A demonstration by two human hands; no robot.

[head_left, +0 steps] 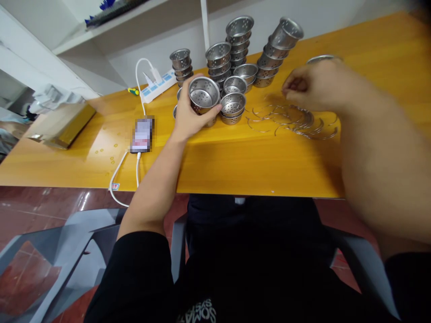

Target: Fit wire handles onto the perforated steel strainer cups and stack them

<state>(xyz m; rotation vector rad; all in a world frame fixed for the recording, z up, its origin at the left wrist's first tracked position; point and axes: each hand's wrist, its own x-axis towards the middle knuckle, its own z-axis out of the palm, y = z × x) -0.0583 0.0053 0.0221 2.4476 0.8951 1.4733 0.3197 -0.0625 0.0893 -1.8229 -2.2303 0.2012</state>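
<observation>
My left hand (190, 112) is wrapped round a perforated steel cup (204, 93), its open mouth tilted toward me. Right beside that cup stand more small perforated cups (233, 105), some nested in pairs. My right hand (311, 87) hangs above and behind a loose spread of curved metal wires (289, 120), with its fingers curled together. Whatever those fingers hold, if anything, is too small or blurred to make out. Behind the right hand shows the rim of another metal piece (325, 58), mostly hidden by the hand and wrist.
Tall stacks of perforated cups (239, 33) line the back of the yellow table (235, 166), one leaning stack (279, 47) among them. To the left are a white power strip (160, 87), a phone (142, 134) on a cable, and a cardboard box (67, 125).
</observation>
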